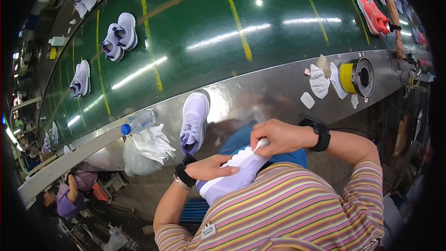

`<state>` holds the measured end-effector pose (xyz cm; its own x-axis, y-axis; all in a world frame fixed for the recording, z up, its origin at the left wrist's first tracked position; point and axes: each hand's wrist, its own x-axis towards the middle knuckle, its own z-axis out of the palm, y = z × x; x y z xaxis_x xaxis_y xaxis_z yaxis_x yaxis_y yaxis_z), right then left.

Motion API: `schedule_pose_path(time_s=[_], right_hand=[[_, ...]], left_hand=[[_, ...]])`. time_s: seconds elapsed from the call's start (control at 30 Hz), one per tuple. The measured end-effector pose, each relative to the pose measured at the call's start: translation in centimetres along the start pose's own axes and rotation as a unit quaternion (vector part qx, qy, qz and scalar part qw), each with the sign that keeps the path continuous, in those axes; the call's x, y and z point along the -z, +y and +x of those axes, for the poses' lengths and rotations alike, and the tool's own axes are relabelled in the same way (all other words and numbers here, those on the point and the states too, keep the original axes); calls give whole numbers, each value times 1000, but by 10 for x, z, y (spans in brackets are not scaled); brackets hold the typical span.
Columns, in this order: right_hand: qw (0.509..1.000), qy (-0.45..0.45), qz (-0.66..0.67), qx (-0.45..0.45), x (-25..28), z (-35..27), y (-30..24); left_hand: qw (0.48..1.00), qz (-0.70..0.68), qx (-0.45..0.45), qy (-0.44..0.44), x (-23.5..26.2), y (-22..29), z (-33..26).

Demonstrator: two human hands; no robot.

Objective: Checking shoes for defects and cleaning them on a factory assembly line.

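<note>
A lavender sneaker point(228, 185) with white laces lies across my front, close to the striped shirt. Its heel end is by my left wrist, and my left hand point(210, 168) is wrapped over the upper near the laces. At the other end, my right hand point(281, 137) pinches a small white cloth point(261, 144) against the sneaker. Most of that cloth is hidden by the fingers. A second lavender sneaker point(195, 114) rests on the metal ledge in front of me, apart from both hands.
Beyond the metal ledge point(251, 83) runs a green conveyor belt point(186, 14) with yellow stripes, carrying a lavender pair point(119, 36) and a coral pair point(371, 14). A bottle point(141, 122) and white tissues point(152, 144) lie left; a yellow-labelled can point(357, 77) and rags point(319, 81) lie right. Other people work nearby.
</note>
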<state>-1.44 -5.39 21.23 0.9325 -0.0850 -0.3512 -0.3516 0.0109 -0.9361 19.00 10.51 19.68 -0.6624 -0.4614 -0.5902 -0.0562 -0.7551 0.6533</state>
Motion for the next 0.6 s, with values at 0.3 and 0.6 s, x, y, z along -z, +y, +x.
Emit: schedule_pose_path(time_s=[0.3,0.6], right_hand=[[942,202,259,-72,23,-29,13],[985,124,118,26,-11,7,-20]], left_hand=[[995,-24,-42,88,1,-17,-19],[994,-12,-53,95,1,-20,-20]])
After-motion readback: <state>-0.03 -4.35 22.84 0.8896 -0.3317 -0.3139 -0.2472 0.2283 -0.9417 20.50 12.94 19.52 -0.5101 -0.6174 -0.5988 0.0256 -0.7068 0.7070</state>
